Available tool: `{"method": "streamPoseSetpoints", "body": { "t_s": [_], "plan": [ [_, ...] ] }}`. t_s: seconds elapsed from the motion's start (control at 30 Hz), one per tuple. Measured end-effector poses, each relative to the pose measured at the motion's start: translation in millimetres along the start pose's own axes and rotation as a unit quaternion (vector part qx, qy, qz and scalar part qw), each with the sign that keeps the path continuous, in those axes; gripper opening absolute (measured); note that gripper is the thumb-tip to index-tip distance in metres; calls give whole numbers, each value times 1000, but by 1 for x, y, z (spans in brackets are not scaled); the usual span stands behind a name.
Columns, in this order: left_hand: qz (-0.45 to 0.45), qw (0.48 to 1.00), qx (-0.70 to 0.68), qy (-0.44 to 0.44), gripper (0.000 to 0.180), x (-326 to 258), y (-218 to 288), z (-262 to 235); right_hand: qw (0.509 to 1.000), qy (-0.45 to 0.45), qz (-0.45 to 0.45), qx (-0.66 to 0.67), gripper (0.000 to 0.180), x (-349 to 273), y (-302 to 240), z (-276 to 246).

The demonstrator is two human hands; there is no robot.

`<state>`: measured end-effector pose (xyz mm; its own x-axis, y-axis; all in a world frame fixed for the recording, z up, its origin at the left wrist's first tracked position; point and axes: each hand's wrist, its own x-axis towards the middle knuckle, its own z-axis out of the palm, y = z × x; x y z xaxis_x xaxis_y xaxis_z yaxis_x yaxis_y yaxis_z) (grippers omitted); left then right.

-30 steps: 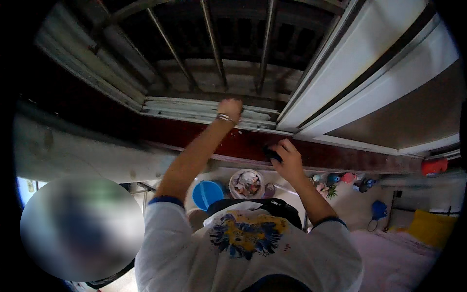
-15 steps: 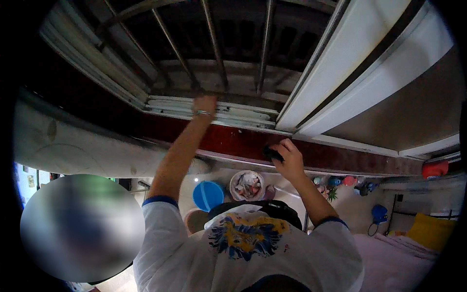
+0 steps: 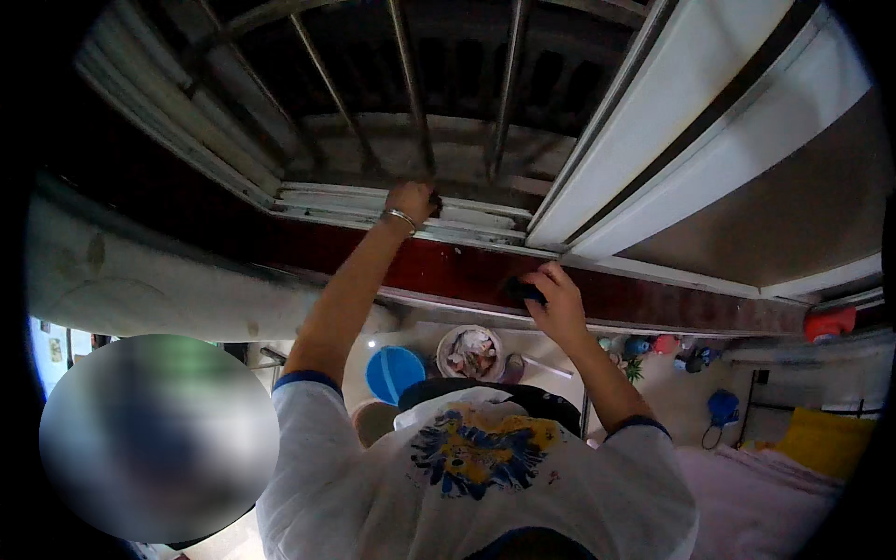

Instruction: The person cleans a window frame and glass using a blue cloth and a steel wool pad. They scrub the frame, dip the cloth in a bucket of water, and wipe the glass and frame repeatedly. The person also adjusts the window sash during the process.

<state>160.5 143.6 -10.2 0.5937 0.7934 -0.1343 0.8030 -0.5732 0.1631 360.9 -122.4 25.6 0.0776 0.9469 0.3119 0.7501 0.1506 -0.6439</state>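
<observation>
My left hand [image 3: 409, 202] is closed at the white window track [image 3: 476, 217], a bracelet round its wrist. By its fingertips a small dark piece [image 3: 436, 202] shows, too little of it to name. Over the dark red sill [image 3: 429, 271], my right hand [image 3: 558, 297] grips a small black object [image 3: 525, 291] between thumb and fingers; its kind is unclear in the dim light. Beyond the track stand metal window bars [image 3: 411, 93].
White sliding sash frames [image 3: 644, 131] rise at the right. Below the sill are a blue bucket [image 3: 396, 375] and a white bin [image 3: 444, 358] with crumpled waste. A pale curtain [image 3: 187, 271] hangs left; a bed with pink bedding [image 3: 747, 509] lies lower right. A red item [image 3: 829, 324] sits at the sill's right end.
My left hand has slid a little to the right along the track, and the dark piece has come into sight. My right hand stays nearly in place with the black object.
</observation>
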Motion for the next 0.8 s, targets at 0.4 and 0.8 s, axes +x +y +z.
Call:
{"method": "streamPoseSetpoints", "body": {
  "t_s": [0.4,0.8],
  "plan": [
    [-55,942,-128,306,31,-127,-77,-50,940,-23,6,-340,29,128,25,108],
    [-119,907,-255,314,31,-222,-99,-5,974,-144,-73,-156,20,236,-93,275]
  ]
}}
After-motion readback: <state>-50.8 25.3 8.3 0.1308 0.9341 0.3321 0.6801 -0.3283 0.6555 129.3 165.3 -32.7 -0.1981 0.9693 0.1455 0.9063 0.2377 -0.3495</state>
